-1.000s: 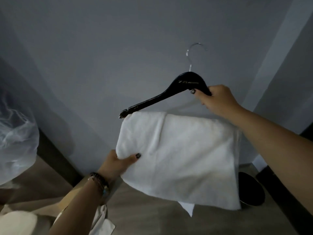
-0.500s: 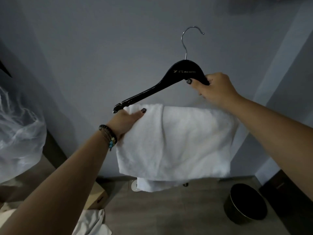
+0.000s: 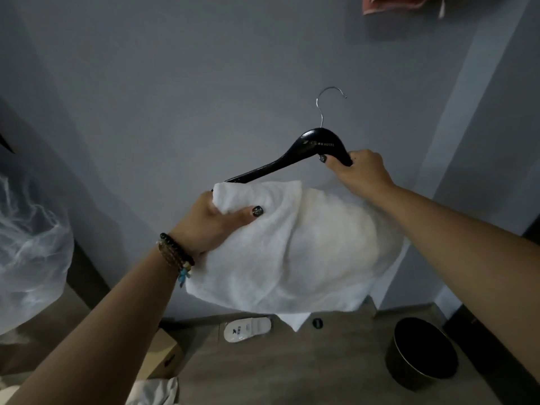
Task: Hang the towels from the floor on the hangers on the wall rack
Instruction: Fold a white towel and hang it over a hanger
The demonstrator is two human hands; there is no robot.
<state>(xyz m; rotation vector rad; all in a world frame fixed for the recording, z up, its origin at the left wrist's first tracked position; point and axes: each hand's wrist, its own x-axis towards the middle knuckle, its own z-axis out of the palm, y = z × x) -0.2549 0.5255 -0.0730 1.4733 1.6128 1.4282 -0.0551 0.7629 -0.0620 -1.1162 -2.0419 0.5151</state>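
The person holds a glossy black wooden hanger with a silver wire hook [image 3: 295, 162] up before the grey wall [image 3: 175, 83]. The right hand [image 3: 361, 173] is clenched round the hanger's shoulder just beside the neck, and the left hand [image 3: 217, 223] pinches the upper left corner of a folded white terry towel [image 3: 295, 247] that drapes over the hanger's lower bar, which is hidden by the cloth.

To do this step well, the left hand should probably draw the towel's edge level so both halves hang evenly, while the right keeps the hanger from tilting.

On the wood-look floor [image 3: 321, 361] below sit a round dark bin [image 3: 420, 355], a white slipper [image 3: 247, 328], a cardboard box [image 3: 163, 355] and more white cloth [image 3: 157, 390]. A clear plastic bag [image 3: 29, 244] bulges at the left. A pink cloth [image 3: 400, 2] hangs high on the wall; the rack itself is out of view
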